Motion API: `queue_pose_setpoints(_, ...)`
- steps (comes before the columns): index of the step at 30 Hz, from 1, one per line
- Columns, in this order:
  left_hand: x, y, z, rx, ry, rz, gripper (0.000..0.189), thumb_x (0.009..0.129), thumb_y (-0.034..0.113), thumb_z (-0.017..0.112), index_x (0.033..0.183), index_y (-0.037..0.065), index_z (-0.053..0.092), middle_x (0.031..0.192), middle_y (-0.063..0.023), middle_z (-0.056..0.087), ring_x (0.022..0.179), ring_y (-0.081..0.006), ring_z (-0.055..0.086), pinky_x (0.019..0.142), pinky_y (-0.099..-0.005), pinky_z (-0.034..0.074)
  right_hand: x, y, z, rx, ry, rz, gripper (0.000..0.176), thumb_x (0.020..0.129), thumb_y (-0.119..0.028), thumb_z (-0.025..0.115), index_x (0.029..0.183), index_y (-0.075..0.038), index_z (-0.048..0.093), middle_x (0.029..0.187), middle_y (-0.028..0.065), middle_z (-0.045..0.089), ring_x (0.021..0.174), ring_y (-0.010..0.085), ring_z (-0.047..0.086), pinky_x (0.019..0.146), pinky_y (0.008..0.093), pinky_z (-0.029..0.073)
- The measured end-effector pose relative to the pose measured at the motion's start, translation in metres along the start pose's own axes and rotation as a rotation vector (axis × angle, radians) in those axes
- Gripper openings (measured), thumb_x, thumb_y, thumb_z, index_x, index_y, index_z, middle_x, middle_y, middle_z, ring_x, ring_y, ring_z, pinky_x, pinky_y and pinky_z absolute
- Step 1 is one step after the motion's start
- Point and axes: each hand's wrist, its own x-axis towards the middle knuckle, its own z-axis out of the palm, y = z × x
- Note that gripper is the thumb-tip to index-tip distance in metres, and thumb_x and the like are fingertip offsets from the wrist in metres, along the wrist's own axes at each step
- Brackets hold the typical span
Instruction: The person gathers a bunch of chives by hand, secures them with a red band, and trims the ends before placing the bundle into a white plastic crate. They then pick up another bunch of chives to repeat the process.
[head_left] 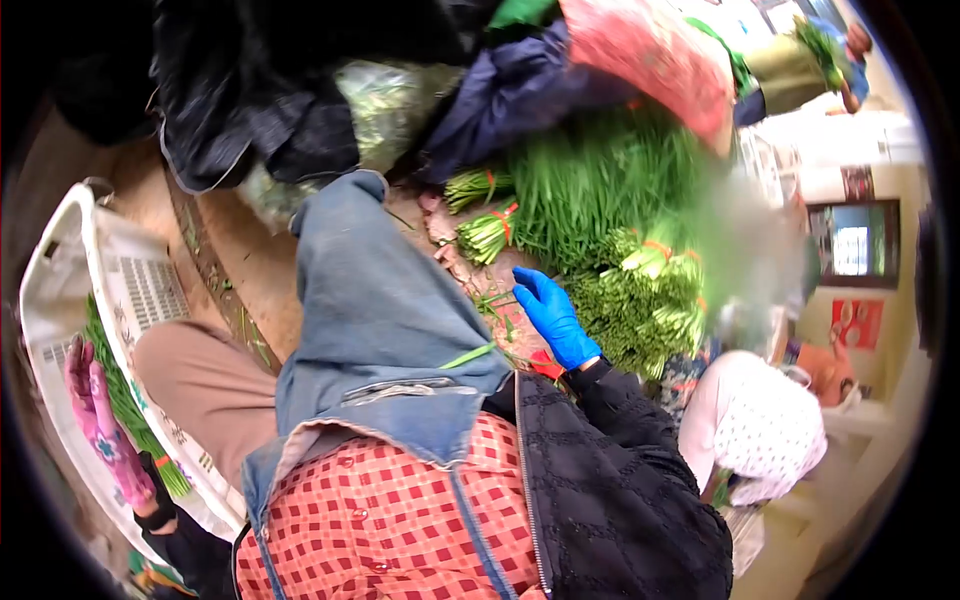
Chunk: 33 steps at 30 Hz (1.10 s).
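Note:
My left hand (103,430), in a pink flowered glove, is at the white plastic basket (85,235) on the left. Its fingers are stretched out beside a banded bunch of long thin greens (120,385) lying in the basket; I see no grip on it. To the right of my lap is my right hand (556,322) in a blue glove, fingers extended and apart, holding nothing visible. Near it lie a stack of bundled green stalks (635,315) and a heap of long leafy greens (600,180). Two smaller banded bunches, one at the front (485,238), sit above it.
Black plastic (255,90) and a clear bag of greens (385,110) lie ahead of my knees. A denim apron (370,280) covers my lap. Loose trimmings (505,318) litter the floor. Other people sit at right, one in a spotted white garment (770,425); another stands holding greens.

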Motion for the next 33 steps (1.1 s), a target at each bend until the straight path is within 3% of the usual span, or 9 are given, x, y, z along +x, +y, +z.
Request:
queue_pose_setpoints(4,-0.005,0.079,0.079,0.096,-0.372,0.308,0.056,0.096,0.014,0.061,0.147,0.003,0.042,0.149,-0.0171,0.046,0.138,-0.0286,0.043,0.115,-0.0395,0.034,-0.005,0.084,-0.029,0.251,0.099,0.275,0.037,0.095,-0.022,0.066,0.125,-0.002,0.062,0.119,0.0118,0.068,0.107,0.0193,0.064,0.094,0.0325,0.049)
queue_pose_setpoints(10,-0.022,0.173,0.240,0.097,-0.769,0.580,0.049,0.086,0.010,0.069,0.132,0.000,0.053,0.136,-0.0194,0.055,0.127,-0.0316,0.052,0.110,-0.0396,0.038,0.083,0.097,-0.065,0.251,0.223,0.140,0.048,0.092,-0.021,0.068,0.133,0.001,0.055,0.129,0.0167,0.063,0.118,0.0239,0.061,0.101,0.0358,0.047)
queue_pose_setpoints(15,-0.027,0.174,0.332,0.073,-0.807,0.750,0.044,0.080,0.015,0.076,0.118,0.001,0.062,0.118,-0.0197,0.065,0.106,-0.0367,0.064,0.092,-0.0419,0.051,0.216,0.084,-0.084,-0.325,0.339,-0.194,0.067,0.080,-0.033,0.072,0.136,-0.002,0.053,0.131,0.0228,0.059,0.122,0.0379,0.056,0.105,0.0433,0.044)
queue_pose_setpoints(19,-0.030,0.177,0.355,0.169,-0.877,0.962,0.042,0.075,0.031,0.077,0.105,0.003,0.068,0.105,-0.0155,0.070,0.092,-0.0344,0.068,0.083,-0.0426,0.054,0.317,0.092,-0.073,-0.599,0.486,-0.202,0.065,0.077,-0.035,0.072,0.133,-0.007,0.056,0.130,0.0213,0.060,0.120,0.0372,0.057,0.102,0.0443,0.046)
queue_pose_setpoints(21,-0.026,0.175,0.359,0.131,-0.897,0.902,0.039,0.077,0.033,0.076,0.101,0.003,0.068,0.103,-0.0142,0.070,0.088,-0.0334,0.068,0.080,-0.0426,0.054,0.350,0.076,-0.073,-0.642,0.331,0.022,0.058,0.077,-0.036,0.071,0.129,-0.011,0.060,0.128,0.0208,0.060,0.119,0.0374,0.058,0.099,0.0455,0.048)
queue_pose_setpoints(26,-0.023,0.175,0.368,0.153,-0.909,0.890,0.036,0.072,0.032,0.077,0.096,0.006,0.070,0.097,-0.0100,0.071,0.082,-0.0306,0.068,0.075,-0.0405,0.054,0.408,0.097,-0.054,-0.706,0.242,0.098,0.054,0.084,-0.042,0.065,0.130,-0.014,0.060,0.132,0.0180,0.059,0.119,0.0357,0.059,0.097,0.0450,0.050)
queue_pose_setpoints(29,-0.023,0.177,0.373,0.172,-0.897,0.879,0.033,0.068,0.027,0.079,0.093,0.008,0.070,0.096,-0.0084,0.071,0.079,-0.0287,0.069,0.073,-0.0394,0.054,0.429,0.115,-0.033,-0.590,0.336,0.015,0.053,0.092,-0.047,0.053,0.135,-0.017,0.057,0.140,0.0145,0.055,0.122,0.0341,0.057,0.100,0.0472,0.047)
queue_pose_setpoints(31,-0.024,0.177,0.375,0.180,-0.897,0.867,0.033,0.068,0.026,0.079,0.093,0.008,0.070,0.096,-0.0083,0.072,0.079,-0.0285,0.069,0.072,-0.0390,0.054,0.453,0.152,-0.007,-0.736,0.728,-0.092,0.044,0.095,-0.048,0.050,0.125,-0.019,0.066,0.131,0.0145,0.063,0.118,0.0339,0.060,0.102,0.0427,0.046)
queue_pose_setpoints(33,-0.023,0.179,0.378,0.183,-0.889,0.864,0.032,0.067,0.023,0.080,0.093,0.008,0.070,0.095,-0.0082,0.072,0.079,-0.0282,0.069,0.071,-0.0384,0.054,0.455,0.166,-0.006,-0.749,0.664,-0.053,0.046,0.095,-0.049,0.049,0.127,-0.020,0.064,0.133,0.0133,0.061,0.119,0.0329,0.060,0.102,0.0436,0.046)
